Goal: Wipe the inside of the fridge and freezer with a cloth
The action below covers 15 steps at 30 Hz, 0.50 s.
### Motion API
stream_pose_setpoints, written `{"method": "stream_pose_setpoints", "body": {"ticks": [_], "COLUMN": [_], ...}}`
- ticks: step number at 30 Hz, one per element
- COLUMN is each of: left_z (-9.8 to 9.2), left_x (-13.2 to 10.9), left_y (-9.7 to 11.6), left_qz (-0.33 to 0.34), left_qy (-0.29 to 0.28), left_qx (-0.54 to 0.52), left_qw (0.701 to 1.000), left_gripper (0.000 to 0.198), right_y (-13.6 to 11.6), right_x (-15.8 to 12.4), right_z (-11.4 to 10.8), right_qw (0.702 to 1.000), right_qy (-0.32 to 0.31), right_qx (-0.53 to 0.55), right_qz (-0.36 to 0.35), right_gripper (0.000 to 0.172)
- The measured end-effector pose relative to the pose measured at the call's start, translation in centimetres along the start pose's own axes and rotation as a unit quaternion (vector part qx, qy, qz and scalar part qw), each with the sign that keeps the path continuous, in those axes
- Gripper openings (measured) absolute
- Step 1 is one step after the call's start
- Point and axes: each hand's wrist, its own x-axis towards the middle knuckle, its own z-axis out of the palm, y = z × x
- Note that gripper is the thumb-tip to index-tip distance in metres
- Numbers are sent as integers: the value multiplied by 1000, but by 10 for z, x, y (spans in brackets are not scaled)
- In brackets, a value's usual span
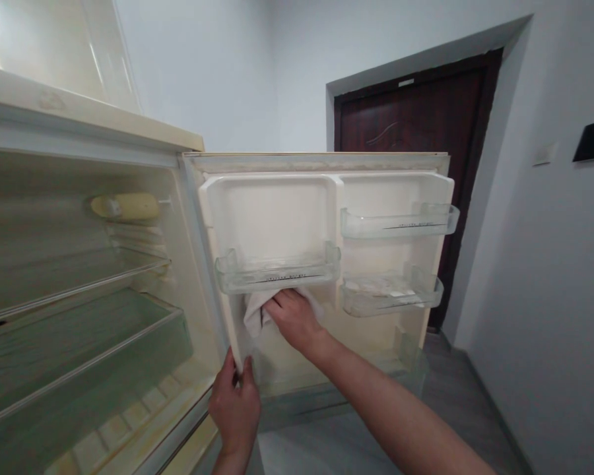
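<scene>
My right hand (296, 318) is closed on a white cloth (255, 315), which lies bunched against the inner panel of the open refrigerator door (297, 359). The cloth is just beneath a clear door shelf (280, 280), and part of it is hidden behind my fingers. Lower and to the left, my left hand (236, 399) pinches the raised inner rim of the same door, on its hinge side, between thumb and fingers.
To the left is the refrigerator interior with a glass shelf (69, 284), a greenish clear drawer (103, 369) and a yellowed lamp cover (126, 206). Two small shelves, an upper one (398, 224) and a lower one (391, 300), hang on the door's right half. A dark red room door (416, 112) stands behind.
</scene>
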Motion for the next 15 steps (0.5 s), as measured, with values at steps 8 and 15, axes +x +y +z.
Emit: {"method": "stream_pose_setpoints", "body": {"ticks": [8,15], "left_z": [6,10], "left_x": [-2,-4], "left_y": [4,11], "left_qz": [-7,-6], "left_qy": [10,28], "left_qx": [8,30], "left_qw": [1000,999], "left_gripper": [50,52], "right_y": [16,15], "right_x": [-42,-74], "right_z": [-6,-10], "right_qw": [979,968], "right_qy": [74,-40], "right_qx": [-27,19], "right_qz": [189,246], "right_gripper": [42,50]}}
